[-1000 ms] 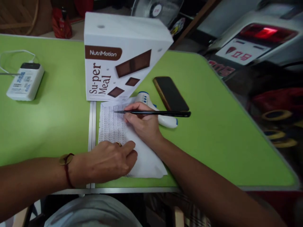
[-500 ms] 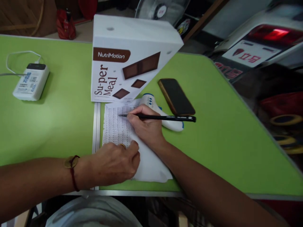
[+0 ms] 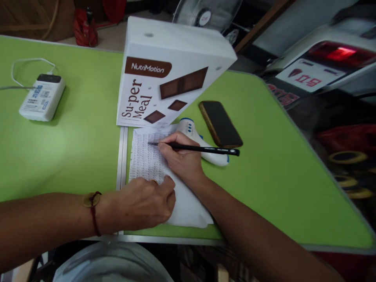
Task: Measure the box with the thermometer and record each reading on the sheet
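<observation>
My right hand [image 3: 183,158] pinches a slim black pen [image 3: 211,150]. Its tip meets a sheet of paper [image 3: 185,205] near the top left, where rows of small handwriting fill the page. Lower down, my left hand [image 3: 148,203] rests curled on the paper's left side, fingers tucked under; whatever they hold, if anything, is hidden. Just beyond the right hand lies a white and blue handheld thermometer [image 3: 217,158], partly covered by that hand and the pen.
A tall white NutriMotion box [image 3: 147,92] stands behind the paper. Right of it lies a dark phone [image 3: 221,123] in a brown case. At left, a white device [image 3: 42,98] with cables sits on the green table [image 3: 279,176]. A fan [image 3: 204,17] stands beyond the table.
The view has shifted slightly, so the box appears a little farther right. The pen's back end has dipped slightly. Both hands keep nearly the same place on the paper.
</observation>
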`<state>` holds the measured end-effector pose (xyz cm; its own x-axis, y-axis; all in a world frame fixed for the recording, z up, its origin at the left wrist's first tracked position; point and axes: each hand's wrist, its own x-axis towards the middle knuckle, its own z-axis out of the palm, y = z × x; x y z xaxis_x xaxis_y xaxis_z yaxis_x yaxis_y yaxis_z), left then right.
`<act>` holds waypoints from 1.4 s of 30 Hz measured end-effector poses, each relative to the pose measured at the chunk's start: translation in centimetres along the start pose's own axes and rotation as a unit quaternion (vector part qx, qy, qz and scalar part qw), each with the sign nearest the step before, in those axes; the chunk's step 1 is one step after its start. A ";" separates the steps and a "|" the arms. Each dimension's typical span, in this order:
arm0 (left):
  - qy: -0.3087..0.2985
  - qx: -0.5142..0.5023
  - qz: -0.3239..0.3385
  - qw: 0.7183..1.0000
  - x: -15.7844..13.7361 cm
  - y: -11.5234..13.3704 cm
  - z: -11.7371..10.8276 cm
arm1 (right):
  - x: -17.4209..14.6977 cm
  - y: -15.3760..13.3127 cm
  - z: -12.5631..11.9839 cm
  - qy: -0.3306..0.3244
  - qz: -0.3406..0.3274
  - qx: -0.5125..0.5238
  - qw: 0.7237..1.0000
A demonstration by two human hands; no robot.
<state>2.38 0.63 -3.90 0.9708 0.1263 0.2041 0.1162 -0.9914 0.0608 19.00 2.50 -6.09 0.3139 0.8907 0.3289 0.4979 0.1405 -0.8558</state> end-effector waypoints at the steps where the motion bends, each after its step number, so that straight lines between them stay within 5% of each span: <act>1: -0.002 0.000 0.001 1.000 0.0 0.0 0.0 | 0.0 0.0 0.0 -0.001 0.000 -0.003 1.000; 42: -0.005 0.019 0.006 1.000 0.0 0.0 -0.1 | 0.2 0.2 -0.2 0.017 0.003 0.028 0.999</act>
<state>2.40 0.63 -3.84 0.9740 0.1146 0.1956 0.1128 -0.9934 0.0205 19.35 2.65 -6.14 0.3455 0.8763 0.3359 0.4493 0.1598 -0.8790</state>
